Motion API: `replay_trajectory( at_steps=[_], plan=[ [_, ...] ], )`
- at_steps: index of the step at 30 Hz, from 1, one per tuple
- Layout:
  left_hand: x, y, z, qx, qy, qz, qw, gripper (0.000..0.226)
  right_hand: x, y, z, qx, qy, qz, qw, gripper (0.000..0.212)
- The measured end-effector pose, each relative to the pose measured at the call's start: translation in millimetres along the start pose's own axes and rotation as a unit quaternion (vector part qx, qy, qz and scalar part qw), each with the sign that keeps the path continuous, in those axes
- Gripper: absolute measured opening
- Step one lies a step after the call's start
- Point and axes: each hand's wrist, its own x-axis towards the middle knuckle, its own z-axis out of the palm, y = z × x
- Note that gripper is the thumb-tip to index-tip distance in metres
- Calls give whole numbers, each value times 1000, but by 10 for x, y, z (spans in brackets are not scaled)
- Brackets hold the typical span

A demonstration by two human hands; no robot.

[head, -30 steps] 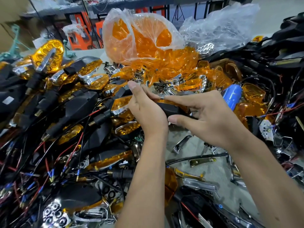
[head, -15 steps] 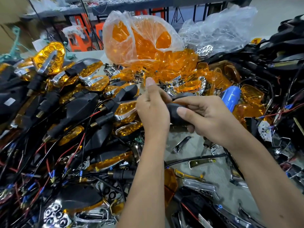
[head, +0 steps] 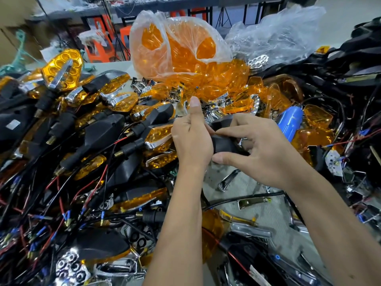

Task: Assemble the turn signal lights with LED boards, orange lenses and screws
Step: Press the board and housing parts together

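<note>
Fingers (head: 233,132) of both hands curled round the black housing (head: 223,144), pinching it between them; seating parts squarely probably wanted even pressure, wires kept clear.

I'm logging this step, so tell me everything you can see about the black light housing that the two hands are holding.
The black housing looks like matte moulded plastic, smooth and rounded, held above the cluttered table in front of the pile of orange lenses. Only its dark back shows; whether a lens or board is fitted cannot be told. The left hand grips its left end, thumb pointing up. The right hand pinches it from the right, thumb beneath and fingers over the top.
</note>
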Motion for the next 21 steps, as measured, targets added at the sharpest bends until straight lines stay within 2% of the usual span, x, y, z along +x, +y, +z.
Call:
replay_trajectory(
  at_steps=[3,7,10,14,16,18,21],
  plan=[
    [-7,-11,11,-4,-3,19,1000,75,-35,1,-22,7,13,0,1000,44],
    [9,-18,34,-9,33,61,998,69,-24,17,-4,38,33,26,998,51],
    [-1,-12,64,-67,58,29,996,69,-17,40,1,48,42,39,997,57],
    [-18,35,74,-136,86,12,987,67,-50,112,-11,122,18,37,992,52],
    [-28,78,97,-194,103,-27,975,65,-62,123,-25,156,24,48,986,51],
    [-56,136,133,-276,109,-116,948,63,-66,112,-34,164,35,56,984,49],
    [-83,162,157,-332,103,-167,923,64,-66,59,-56,109,40,34,993,46]
  ],
)
